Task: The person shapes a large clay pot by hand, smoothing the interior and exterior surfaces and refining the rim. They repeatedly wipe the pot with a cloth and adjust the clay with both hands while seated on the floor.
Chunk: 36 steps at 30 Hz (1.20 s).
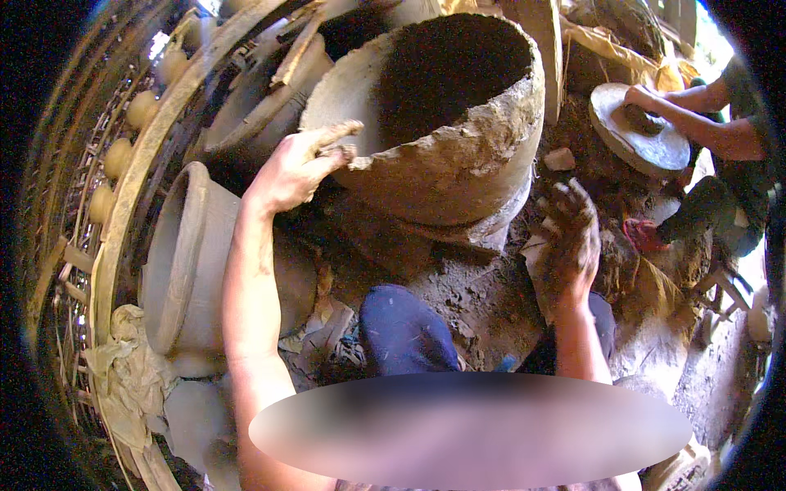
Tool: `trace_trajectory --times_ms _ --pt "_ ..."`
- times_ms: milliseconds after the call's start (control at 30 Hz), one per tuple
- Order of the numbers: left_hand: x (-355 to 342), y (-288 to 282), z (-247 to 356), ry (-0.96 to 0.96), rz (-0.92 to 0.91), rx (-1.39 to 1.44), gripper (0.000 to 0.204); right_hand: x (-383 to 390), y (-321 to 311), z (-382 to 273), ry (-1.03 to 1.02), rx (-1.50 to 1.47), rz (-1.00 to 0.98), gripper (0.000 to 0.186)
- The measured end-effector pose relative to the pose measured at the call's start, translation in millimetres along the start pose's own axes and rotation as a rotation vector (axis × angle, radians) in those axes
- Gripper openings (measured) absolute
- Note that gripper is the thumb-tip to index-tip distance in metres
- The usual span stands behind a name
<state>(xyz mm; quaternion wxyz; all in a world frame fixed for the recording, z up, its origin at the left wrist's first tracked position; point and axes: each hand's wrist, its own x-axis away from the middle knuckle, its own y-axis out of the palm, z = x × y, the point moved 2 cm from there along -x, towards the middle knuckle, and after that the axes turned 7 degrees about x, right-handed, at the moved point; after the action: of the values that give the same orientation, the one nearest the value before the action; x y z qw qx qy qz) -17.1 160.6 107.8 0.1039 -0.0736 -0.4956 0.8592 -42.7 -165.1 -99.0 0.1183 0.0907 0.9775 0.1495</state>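
A large round clay pot point(442, 176) stands in front of me, its wide mouth tilted toward me and its rim rough and uneven. At the rim's near left side is my left hand point(293, 170), fingers reaching over the edge and thumb beneath them, closed on the clay there. My right hand point(575, 233), smeared with clay, is raised to the right of the pot and apart from it. Its fingers are apart and slightly bent, with nothing seen in them. Dark shadow hides much of the pot's inside.
A wide-rimmed clay pot point(196, 254) lies on its side at my left, beside a curved wooden rail point(135, 204). At the right, a co-worker's hands point(643, 98) rest over a round disc point(610, 131). A small block point(560, 159) lies between.
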Motion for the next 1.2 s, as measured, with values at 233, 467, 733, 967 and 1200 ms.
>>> trace_trajectory --times_ms 233,467,733,967,1200 --pt "-13 18 9 0.013 -0.168 0.005 0.037 90 13 -1 0.013 -0.133 -0.009 0.072" --pt "-17 37 6 0.238 0.014 -0.052 0.026 89 -26 -9 0.009 -0.259 0.055 0.059" --pt "-18 37 8 0.324 0.007 0.169 0.06 58 -53 -82 -0.224 0.25 0.012 0.042" --pt "-13 53 11 0.539 0.127 -0.278 0.039 1 -14 -110 -0.318 0.245 -0.119 0.036" --pt "-19 47 19 0.209 0.087 0.039 0.068 -14 13 -75 -0.14 0.03 -0.146 0.035"
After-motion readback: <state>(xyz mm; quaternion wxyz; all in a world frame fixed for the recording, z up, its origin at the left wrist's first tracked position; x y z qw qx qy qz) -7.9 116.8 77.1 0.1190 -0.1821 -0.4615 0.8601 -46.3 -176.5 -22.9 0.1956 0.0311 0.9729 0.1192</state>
